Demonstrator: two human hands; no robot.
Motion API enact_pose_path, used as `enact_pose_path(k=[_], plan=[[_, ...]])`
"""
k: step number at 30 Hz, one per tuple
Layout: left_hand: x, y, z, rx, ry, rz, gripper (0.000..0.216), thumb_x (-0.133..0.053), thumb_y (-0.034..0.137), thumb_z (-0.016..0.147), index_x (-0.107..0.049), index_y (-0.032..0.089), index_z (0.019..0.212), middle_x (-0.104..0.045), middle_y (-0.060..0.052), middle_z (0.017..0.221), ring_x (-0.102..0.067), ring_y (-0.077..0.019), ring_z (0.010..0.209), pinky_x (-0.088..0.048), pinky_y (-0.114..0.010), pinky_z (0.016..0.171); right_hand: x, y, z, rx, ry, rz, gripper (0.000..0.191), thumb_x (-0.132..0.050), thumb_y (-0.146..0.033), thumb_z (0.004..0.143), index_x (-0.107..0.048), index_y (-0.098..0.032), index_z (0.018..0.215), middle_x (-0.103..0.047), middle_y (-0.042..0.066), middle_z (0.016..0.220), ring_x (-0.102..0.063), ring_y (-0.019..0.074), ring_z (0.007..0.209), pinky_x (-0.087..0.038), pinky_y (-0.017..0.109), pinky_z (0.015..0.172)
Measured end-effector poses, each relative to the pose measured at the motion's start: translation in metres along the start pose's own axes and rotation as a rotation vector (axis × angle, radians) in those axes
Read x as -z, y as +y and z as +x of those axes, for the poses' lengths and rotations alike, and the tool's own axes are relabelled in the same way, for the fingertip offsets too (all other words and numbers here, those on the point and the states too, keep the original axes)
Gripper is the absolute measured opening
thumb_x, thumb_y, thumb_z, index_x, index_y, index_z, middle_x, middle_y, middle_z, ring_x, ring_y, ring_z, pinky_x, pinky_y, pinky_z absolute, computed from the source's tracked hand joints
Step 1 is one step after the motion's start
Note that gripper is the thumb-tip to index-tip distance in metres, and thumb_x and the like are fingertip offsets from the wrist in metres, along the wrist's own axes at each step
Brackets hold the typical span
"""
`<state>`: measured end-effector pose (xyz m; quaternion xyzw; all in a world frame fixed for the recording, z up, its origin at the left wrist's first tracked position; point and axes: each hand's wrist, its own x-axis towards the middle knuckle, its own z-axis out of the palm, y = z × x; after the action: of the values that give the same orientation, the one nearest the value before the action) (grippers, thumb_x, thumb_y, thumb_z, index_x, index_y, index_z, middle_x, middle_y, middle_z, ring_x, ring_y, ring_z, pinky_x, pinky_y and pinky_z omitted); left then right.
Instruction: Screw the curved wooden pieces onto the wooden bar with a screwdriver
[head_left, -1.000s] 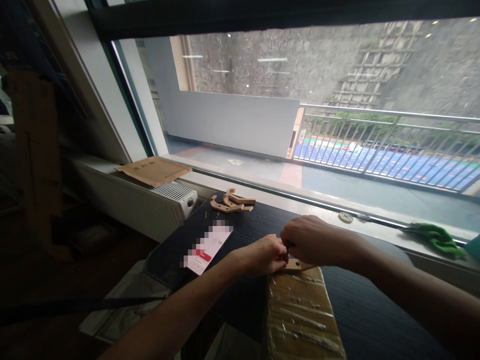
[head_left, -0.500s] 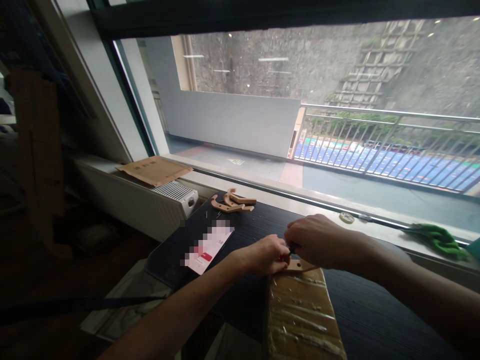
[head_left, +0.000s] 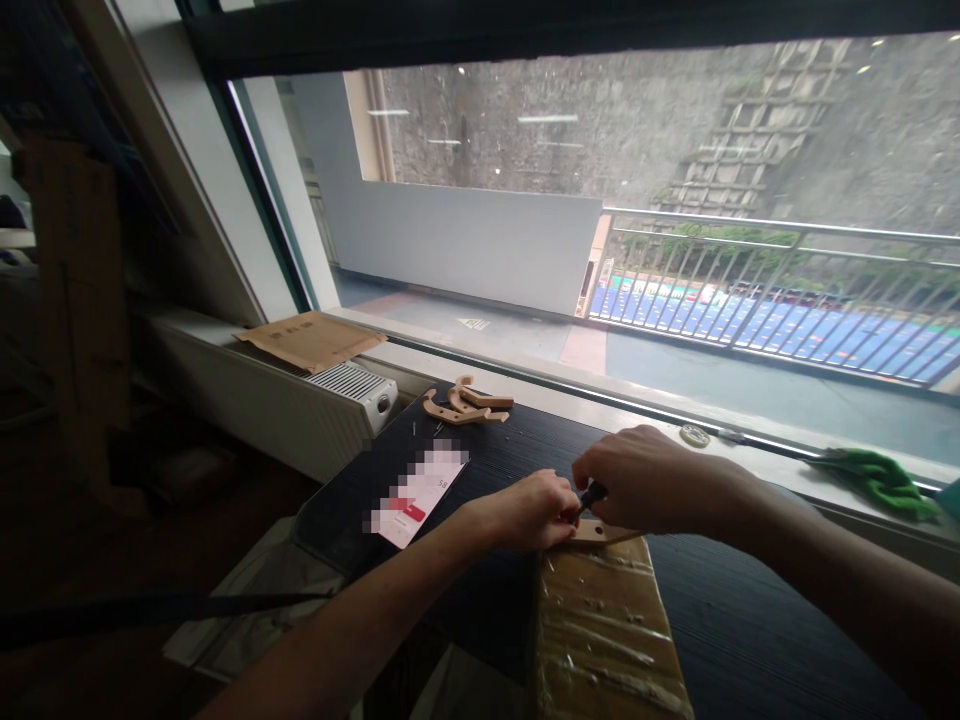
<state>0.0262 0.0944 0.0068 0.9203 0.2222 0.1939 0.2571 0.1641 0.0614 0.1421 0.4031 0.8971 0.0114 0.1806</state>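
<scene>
Arching right hand (head_left: 631, 480) around dark tool (head_left: 593, 493)

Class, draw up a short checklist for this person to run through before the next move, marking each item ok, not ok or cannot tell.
1. Dark tool held in the right hand: ok.
2. Wooden piece resting on the taped box: ok, at the box's far end.
3. Left hand at the wooden piece: ok, by its left end.
4. Dark tool's tip seated: cannot tell, hidden at the left hand.
5. Phone apart from both hands: ok, flat on the table.
6. Small metal parts gathered up: not ok, loose beyond the phone.
</scene>
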Motion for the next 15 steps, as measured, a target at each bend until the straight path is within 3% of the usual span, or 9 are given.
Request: enact_pose_path(k=[4, 8, 12, 15], plan=[[0.002, 0.003, 0.0, 0.012, -0.036, 0.062, 0.01, -0.058, 0.007, 0.074, -0.063, 0.013, 0.068, -0.063, -0.004, 0.074, -0.057, -0.0175, 0.076, -0.041, -0.031, 0.081, 0.005, 0.001, -0.006, -0.016, -0.02, 0.006, 0.013, -0.055, -0.01, 0.066, -0.066, -0.017, 0.065, -0.064, 0.003, 0.062, -0.054, 0.0145, 0.056, -0.025, 0.026, 0.049], [0.005, 0.008, -0.003, 0.047, -0.053, 0.083, 0.011, -0.058, 0.008, 0.075, -0.065, 0.014, 0.081, -0.063, -0.003, 0.076, -0.057, -0.0172, 0.079, -0.037, -0.036, 0.092, -0.008, 0.029, -0.028, -0.088, 0.069, 0.069, 0.018, -0.048, -0.019, 0.078, -0.065, -0.024, 0.076, -0.065, 0.0, 0.069, -0.054, 0.0149, 0.06, -0.028, 0.025, 0.052], [0.01, 0.015, -0.005, 0.152, -0.047, -0.024, 0.031, -0.06, 0.011, 0.074, -0.059, 0.016, 0.105, -0.062, -0.003, 0.083, -0.057, -0.0162, 0.08, -0.043, -0.031, 0.084, -0.062, 0.06, -0.043, -0.277, 0.319, 0.448, 0.011, -0.051, -0.024, 0.077, -0.058, -0.023, 0.085, -0.058, -0.002, 0.064, -0.047, 0.0135, 0.055, -0.03, 0.025, 0.051], [0.014, 0.018, -0.009, 0.296, -0.05, -0.309, 0.057, -0.063, 0.016, 0.074, -0.044, 0.021, 0.128, -0.06, -0.002, 0.092, -0.057, -0.0139, 0.076, -0.046, -0.025, 0.069, -0.111, 0.066, -0.044, -0.375, 0.37, 0.559, 0.029, -0.047, -0.042, 0.084, -0.056, -0.019, 0.1, -0.056, -0.001, 0.066, -0.049, 0.0139, 0.057, -0.036, 0.025, 0.051]])
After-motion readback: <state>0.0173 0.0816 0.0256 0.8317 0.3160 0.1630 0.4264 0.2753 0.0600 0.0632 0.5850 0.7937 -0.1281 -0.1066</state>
